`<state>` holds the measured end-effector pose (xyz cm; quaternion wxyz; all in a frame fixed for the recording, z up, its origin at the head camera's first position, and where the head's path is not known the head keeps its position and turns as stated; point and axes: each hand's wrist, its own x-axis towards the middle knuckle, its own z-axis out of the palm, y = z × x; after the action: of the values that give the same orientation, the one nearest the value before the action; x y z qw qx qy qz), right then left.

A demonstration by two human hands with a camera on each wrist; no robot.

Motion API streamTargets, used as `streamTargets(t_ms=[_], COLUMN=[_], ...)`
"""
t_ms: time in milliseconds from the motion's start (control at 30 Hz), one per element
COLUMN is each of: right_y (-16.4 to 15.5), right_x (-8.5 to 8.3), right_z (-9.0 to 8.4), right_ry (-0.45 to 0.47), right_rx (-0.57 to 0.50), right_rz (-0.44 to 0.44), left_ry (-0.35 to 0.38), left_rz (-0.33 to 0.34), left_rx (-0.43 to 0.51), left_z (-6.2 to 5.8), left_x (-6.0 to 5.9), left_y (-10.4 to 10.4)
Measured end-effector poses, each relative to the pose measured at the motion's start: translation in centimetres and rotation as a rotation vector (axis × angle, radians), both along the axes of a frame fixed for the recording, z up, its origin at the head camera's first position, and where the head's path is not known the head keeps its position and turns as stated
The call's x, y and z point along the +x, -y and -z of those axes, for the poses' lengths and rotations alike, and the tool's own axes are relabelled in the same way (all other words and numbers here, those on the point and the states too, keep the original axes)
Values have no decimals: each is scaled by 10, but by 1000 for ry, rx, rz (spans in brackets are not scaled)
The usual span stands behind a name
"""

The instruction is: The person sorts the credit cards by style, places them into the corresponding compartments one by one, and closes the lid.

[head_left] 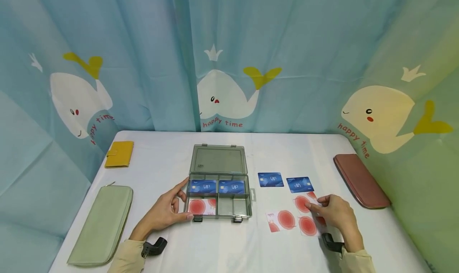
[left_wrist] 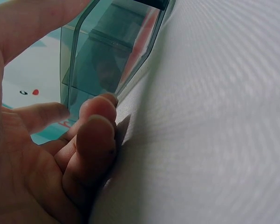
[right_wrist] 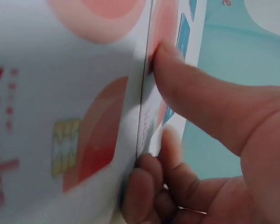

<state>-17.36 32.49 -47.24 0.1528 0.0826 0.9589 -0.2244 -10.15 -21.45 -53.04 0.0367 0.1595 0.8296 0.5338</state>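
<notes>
Left hand is bracing the compartment box — fingers relaxed, gripping nothing; right hand is pinching a red-circle card on the table.

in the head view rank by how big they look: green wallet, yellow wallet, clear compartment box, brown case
1. green wallet, though it lies nearest the camera.
2. clear compartment box, lid open.
3. brown case, largely foreshortened.
4. yellow wallet, plainly smallest, and farther back.

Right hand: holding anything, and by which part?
The right hand pinches a white card with red circles by its right edge, thumb on its face; the card still lies on the white table.
</notes>
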Motion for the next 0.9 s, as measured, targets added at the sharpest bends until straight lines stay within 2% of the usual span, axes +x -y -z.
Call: streamTargets(t_ms=[133, 267, 500, 600, 700, 900], right_y=[2, 6, 10, 10, 8, -3], right_x=[2, 1, -2, -4, -5, -1], right_z=[0, 0, 1, -1, -1, -1], right_ry=[7, -8, -46, -26, -20, -29], right_rx=[-37, -5, 54, 49, 5, -217], right_rz=[31, 48, -17, -21, -23, 1], left_ry=[10, 14, 6, 5, 13, 19], left_rz=[0, -3, -14, -15, -14, -7], left_rx=[-3, -11, -22, -20, -8, -1], left_z=[-1, -2, -2, -2, -3, -1], left_x=[-1, -1, 0, -1, 0, 0], left_y=[-1, -1, 0, 0, 0, 0])
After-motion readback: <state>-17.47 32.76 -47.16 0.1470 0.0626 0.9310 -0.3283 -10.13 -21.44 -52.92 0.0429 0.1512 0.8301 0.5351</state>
